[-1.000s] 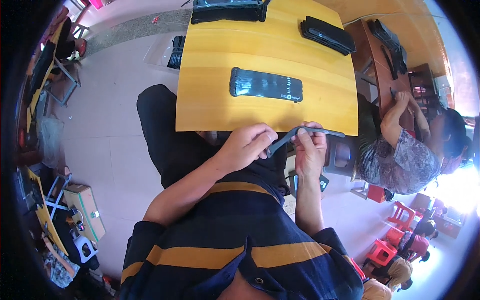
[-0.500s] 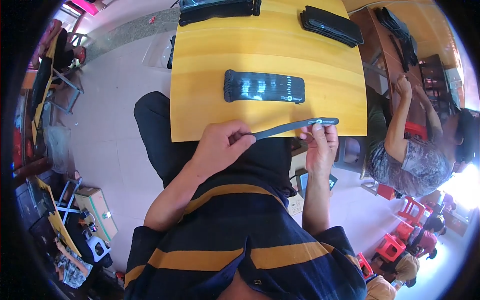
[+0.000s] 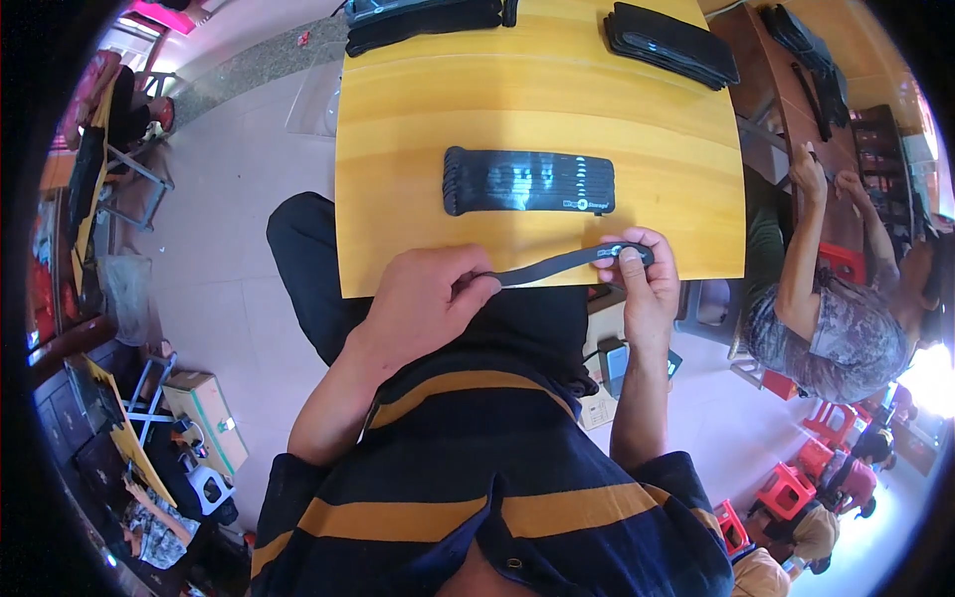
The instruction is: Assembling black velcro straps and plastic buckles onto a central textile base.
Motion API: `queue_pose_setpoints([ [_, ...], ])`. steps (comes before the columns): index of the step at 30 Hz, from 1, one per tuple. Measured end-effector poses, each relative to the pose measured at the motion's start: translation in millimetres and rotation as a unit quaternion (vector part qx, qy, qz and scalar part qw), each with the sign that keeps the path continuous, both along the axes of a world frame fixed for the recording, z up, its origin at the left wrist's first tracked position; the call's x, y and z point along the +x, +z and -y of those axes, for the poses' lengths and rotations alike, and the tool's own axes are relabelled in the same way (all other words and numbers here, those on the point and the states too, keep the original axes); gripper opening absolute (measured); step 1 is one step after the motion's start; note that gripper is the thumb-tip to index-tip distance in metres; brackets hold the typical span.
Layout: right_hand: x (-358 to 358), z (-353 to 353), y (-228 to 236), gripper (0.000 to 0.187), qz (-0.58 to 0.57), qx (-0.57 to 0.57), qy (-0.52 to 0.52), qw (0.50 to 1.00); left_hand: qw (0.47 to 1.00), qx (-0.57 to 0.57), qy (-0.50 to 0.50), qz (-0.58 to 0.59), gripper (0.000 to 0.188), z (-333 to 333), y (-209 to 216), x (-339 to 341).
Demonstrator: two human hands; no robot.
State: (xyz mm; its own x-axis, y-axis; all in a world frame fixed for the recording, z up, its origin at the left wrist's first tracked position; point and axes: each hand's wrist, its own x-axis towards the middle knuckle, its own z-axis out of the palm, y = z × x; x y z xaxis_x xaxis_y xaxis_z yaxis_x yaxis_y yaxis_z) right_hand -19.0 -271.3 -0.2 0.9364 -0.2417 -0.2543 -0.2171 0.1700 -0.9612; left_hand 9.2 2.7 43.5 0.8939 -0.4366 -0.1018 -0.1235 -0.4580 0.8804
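Observation:
A narrow black strap (image 3: 547, 267) with a pale printed mark stretches between my two hands at the table's near edge. My left hand (image 3: 428, 294) pinches its left end between thumb and fingers. The thumb of my right hand (image 3: 642, 274) presses on the printed right end, with the fingers behind it. Just beyond the strap, a row of overlapping black straps (image 3: 527, 181) with shiny faces lies flat on the yellow tabletop (image 3: 398, 109).
Stacks of black straps lie at the table's far left (image 3: 428, 28) and far right (image 3: 671, 45). A co-worker (image 3: 836, 318) sits at a brown table (image 3: 756, 60) on the right. Red stools (image 3: 786, 490) and more people are at lower right. A cardboard box (image 3: 204, 423) stands on the floor left.
My right hand has turned, its fingers now curling over the strap's printed end. The strap bends slightly more. The table's view has shifted a little.

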Motion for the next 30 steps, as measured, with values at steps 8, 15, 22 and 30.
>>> queue_pose_setpoints([
  [8,3.1,7.4,-0.8,0.013,0.018,-0.206,0.076,0.975,0.989,-0.054,0.09,-0.106,0.01,-16.9,-17.1,7.6],
  [15,10.8,14.7,-2.5,0.017,-0.009,-0.178,0.073,0.981,0.986,-0.007,0.147,-0.084,0.012,-21.5,-27.6,23.2],
  [22,29.6,15.0,-0.3,0.026,-0.009,-0.215,0.08,0.973,0.983,0.013,0.182,-0.029,0.012,-13.2,-33.6,29.4],
  [30,44.7,14.0,-1.8,0.026,-0.026,-0.257,0.101,0.961,0.979,0.088,0.181,-0.017,0.013,-14.5,-32.6,41.8],
])
